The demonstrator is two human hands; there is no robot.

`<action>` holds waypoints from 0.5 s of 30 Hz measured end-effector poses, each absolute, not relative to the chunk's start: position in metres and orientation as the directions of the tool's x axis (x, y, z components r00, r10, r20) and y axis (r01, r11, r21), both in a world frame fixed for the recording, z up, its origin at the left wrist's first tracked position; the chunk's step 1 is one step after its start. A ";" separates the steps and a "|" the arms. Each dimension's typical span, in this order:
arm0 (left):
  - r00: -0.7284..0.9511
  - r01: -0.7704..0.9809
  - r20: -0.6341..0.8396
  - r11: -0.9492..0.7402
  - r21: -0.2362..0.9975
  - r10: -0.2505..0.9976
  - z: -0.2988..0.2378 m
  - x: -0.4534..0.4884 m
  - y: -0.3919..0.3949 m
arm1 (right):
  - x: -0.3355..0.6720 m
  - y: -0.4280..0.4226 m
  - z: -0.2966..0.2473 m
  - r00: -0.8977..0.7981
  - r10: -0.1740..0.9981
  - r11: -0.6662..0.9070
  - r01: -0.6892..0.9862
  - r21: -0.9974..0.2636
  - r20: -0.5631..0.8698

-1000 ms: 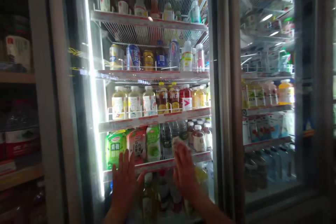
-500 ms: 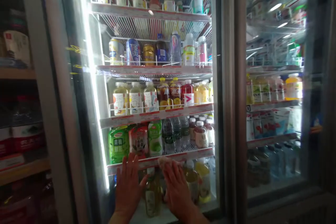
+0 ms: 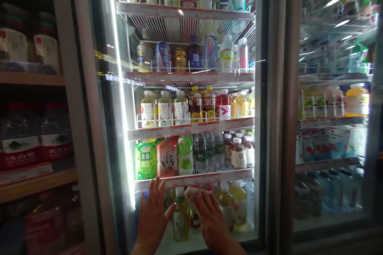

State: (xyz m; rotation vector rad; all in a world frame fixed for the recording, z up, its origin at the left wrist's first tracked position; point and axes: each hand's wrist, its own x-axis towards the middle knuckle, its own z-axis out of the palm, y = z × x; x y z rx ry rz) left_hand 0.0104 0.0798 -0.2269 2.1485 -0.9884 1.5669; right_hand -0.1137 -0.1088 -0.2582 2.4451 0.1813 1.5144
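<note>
Both of my hands rest low on the glass door (image 3: 131,28) of a lit drinks fridge. My left hand (image 3: 152,215) lies flat on the glass with fingers spread upward, holding nothing. My right hand (image 3: 211,219) presses a small pale cloth (image 3: 193,192) against the glass with its fingers. Between the hands, behind the glass, stands a yellow-green bottle (image 3: 180,217) on the bottom shelf. Just above my fingertips runs a shelf edge (image 3: 194,179) with green and red cartons and water bottles on it.
Several wire shelves of bottles and cans fill the fridge behind the glass. A metal door post (image 3: 273,127) separates it from a second glass door (image 3: 329,107) on the right. Wooden shelves (image 3: 36,185) with large water bottles stand at the left.
My right hand with the cloth has slid down and left across the glass, from the third shelf's bottles to the bottom shelf. The left hand has stayed flat on the glass; my view shifted left.
</note>
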 end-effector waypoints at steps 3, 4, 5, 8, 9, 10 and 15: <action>0.190 -0.663 0.924 -0.737 -0.128 -0.331 -0.237 0.014 0.092 | -0.120 -0.131 -0.216 0.345 0.078 -0.982 -0.138 0.133 0.935; 0.200 -0.658 0.924 -0.744 -0.119 -0.325 -0.242 0.013 0.094 | -0.121 -0.135 -0.206 0.298 -0.007 -0.983 -0.179 0.049 0.955; 0.211 -0.654 0.921 -0.748 -0.115 -0.326 -0.247 0.011 0.097 | -0.121 -0.136 -0.201 0.309 -0.029 -0.982 -0.187 0.031 0.950; 0.235 -0.658 0.886 -0.736 -0.158 -0.400 -0.268 0.006 0.108 | -0.114 -0.117 -0.220 0.522 0.251 -0.959 0.022 0.281 0.815; 0.238 -0.655 0.872 -0.733 -0.181 -0.428 -0.276 0.006 0.115 | -0.110 -0.106 -0.231 0.583 0.395 -0.910 0.145 0.388 0.710; 0.241 -0.645 0.865 -0.738 -0.196 -0.440 -0.284 0.007 0.124 | -0.103 -0.094 -0.239 0.610 0.512 -0.849 0.255 0.462 0.605; 0.320 -0.543 0.891 -0.833 -0.107 -0.323 -0.296 0.024 0.177 | -0.054 -0.035 -0.218 0.586 0.593 -0.802 0.368 0.471 0.552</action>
